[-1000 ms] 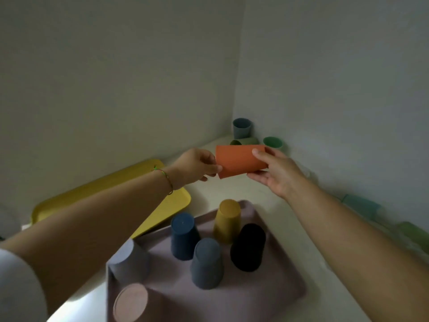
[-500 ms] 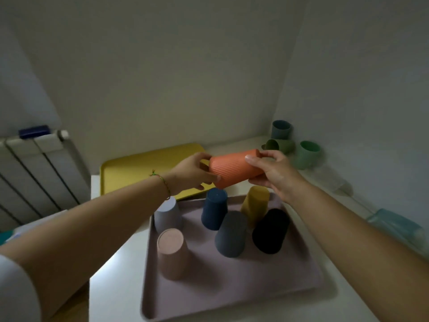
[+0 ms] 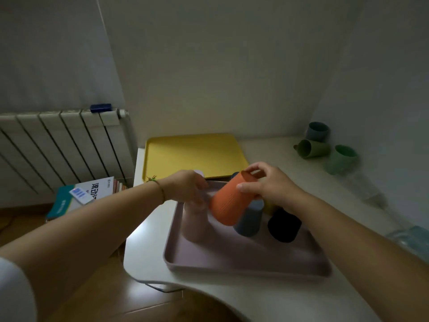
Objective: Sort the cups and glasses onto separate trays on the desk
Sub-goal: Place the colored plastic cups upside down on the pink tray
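Observation:
My right hand (image 3: 270, 184) grips the base end of a ribbed orange cup (image 3: 228, 202), tilted mouth-down over the mauve tray (image 3: 243, 263). My left hand (image 3: 188, 188) has come off the cup and hovers with fingers apart just left of it, above an upturned pink cup (image 3: 195, 223). On the tray also stand a grey-blue cup (image 3: 249, 220) and a black cup (image 3: 284, 225), both upside down; others are hidden behind my hands. The yellow tray (image 3: 192, 154) behind holds nothing.
Three mugs sit at the far right corner: a blue-grey mug (image 3: 316, 131), an olive mug (image 3: 310, 148) on its side, a green mug (image 3: 340, 159). Clear glasses (image 3: 364, 187) lie along the right wall. A radiator (image 3: 58, 145) and books (image 3: 81, 196) are at left.
The orange cup has come down and tipped from level toward mouth-down over the tray. My left hand let go of it. The view swung left, showing the radiator and books.

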